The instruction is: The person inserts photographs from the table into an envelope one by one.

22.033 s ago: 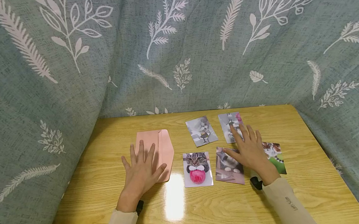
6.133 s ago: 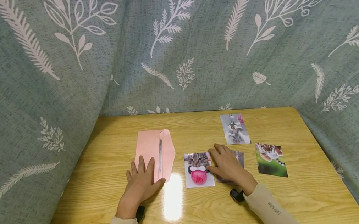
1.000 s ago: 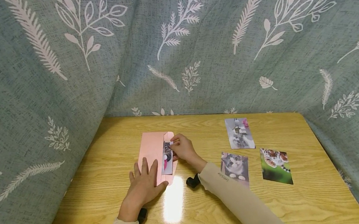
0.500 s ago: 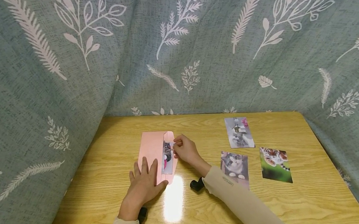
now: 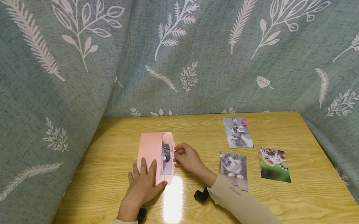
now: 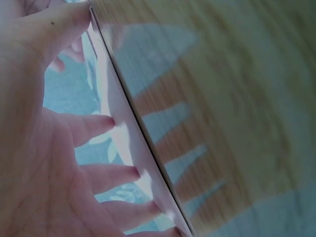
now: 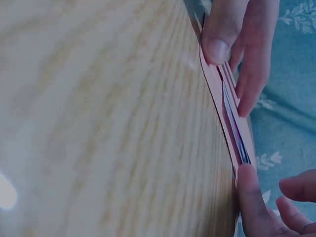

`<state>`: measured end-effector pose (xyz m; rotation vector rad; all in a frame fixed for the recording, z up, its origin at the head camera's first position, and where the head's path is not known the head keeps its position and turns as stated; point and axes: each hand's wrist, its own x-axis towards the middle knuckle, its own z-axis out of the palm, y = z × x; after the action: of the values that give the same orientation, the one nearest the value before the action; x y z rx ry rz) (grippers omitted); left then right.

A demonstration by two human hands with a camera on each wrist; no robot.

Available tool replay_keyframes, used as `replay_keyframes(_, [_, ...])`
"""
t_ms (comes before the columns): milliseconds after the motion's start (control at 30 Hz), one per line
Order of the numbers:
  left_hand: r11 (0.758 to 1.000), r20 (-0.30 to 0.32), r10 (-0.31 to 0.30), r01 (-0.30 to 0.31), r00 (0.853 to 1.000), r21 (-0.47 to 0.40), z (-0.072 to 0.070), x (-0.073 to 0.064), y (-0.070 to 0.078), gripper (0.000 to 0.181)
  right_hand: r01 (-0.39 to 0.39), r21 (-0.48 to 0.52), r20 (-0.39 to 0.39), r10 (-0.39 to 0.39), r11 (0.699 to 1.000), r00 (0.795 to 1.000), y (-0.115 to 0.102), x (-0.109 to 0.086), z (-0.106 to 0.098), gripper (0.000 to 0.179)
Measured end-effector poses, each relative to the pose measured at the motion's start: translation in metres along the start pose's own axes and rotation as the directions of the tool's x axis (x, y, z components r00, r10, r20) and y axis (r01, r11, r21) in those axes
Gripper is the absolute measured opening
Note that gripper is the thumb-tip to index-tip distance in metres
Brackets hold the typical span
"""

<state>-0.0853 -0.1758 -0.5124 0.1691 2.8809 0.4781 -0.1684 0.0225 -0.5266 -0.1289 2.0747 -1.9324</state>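
left hand (image 5: 142, 188) spread on the pink envelope (image 5: 148, 146), right hand (image 5: 188, 158) loose at the flap (image 5: 169, 137); cat photo (image 5: 167, 159) looks mid-tuck, probably needs a gentle push deeper

tabby photo (image 5: 166, 158) now partly inside envelope (image 5: 148, 146)

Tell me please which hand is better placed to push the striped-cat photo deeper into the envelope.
Probably the right hand: it is beside the protruding photo, while the left hand rests spread on the envelope, seemingly steadying it.
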Motion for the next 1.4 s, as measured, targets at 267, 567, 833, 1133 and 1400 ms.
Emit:
replay_keyframes(267, [1.000, -0.004, 0.004, -0.004, 1.000, 0.007, 0.001, -0.001, -0.001, 0.089, -0.013, 0.029, 0.017, 0.013, 0.999, 1.000, 0.000, -0.006, 0.002, 0.023])
replay_keyframes(567, [1.000, -0.011, 0.006, -0.006, 1.000, 0.006, 0.000, -0.001, -0.001, 0.089, -0.019, 0.046, 0.049, 0.016, 0.999, 0.999, 0.000, -0.006, 0.003, 0.024])
replay_keyframes(833, [1.000, -0.009, 0.006, -0.006, 1.000, -0.006, 0.000, 0.000, -0.001, 0.090, -0.007, 0.035, 0.062, 0.005, 0.999, 0.998, 0.000, 0.000, 0.007, 0.023])
replay_keyframes(1133, [1.000, -0.002, 0.007, -0.007, 1.000, 0.001, -0.001, -0.001, 0.000, 0.088, -0.036, 0.048, 0.060, 0.034, 0.998, 0.998, -0.002, 0.004, 0.016, 0.023])
replay_keyframes(1400, [1.000, 0.011, 0.006, -0.006, 1.000, 0.002, -0.004, -0.003, 0.002, 0.087, -0.040, 0.064, 0.077, 0.035, 0.997, 0.996, -0.006, 0.007, 0.020, 0.025])
